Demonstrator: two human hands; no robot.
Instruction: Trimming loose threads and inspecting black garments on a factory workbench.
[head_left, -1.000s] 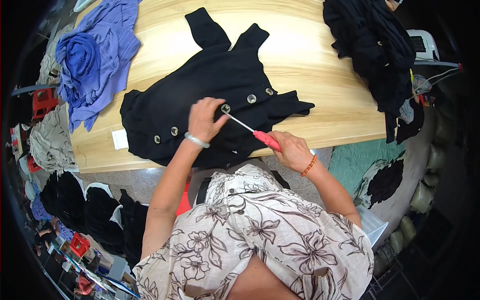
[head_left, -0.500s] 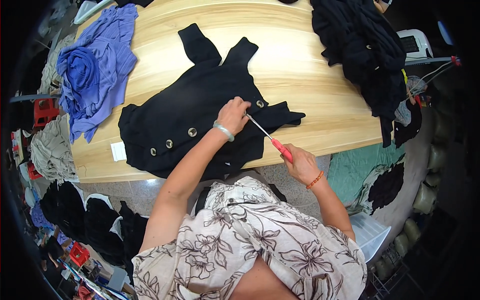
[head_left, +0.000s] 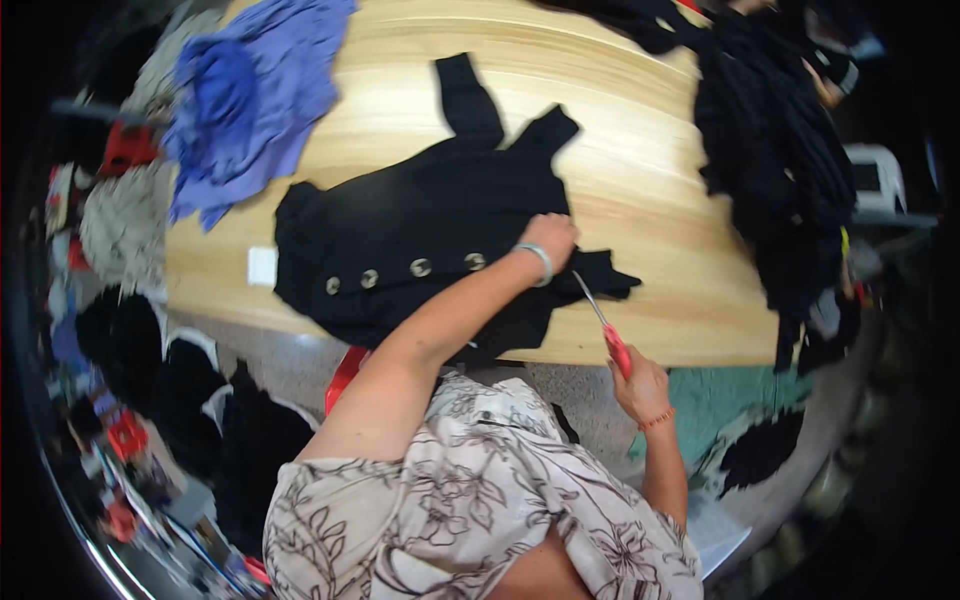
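A black cardigan [head_left: 410, 195] with a row of large buttons lies spread on the wooden table, its sleeves towards the far side. My left hand [head_left: 550, 236] is closed on its right edge, fingers curled into the cloth near the last button. Beside it, my right hand [head_left: 642, 388] grips a red-handled tool [head_left: 619, 352] with a long, slim metal end. The metal tip points at the cardigan's narrow right part, just below my left hand. Whether the tool is a pair of scissors cannot be made out.
Blue-purple knitwear [head_left: 255, 105] is heaped on the table's [head_left: 640, 150] far left. A big pile of black garments [head_left: 775, 170] hangs over its right end, near another person's arm [head_left: 825, 88]. A white tag [head_left: 262, 266] sticks out left of the cardigan. Green cloth [head_left: 715, 410] lies below the right side.
My view has shifted, so the table's things sit elsewhere in the picture. My left hand has moved to the cardigan's right edge, and the tool's tip has come away from the fingers.
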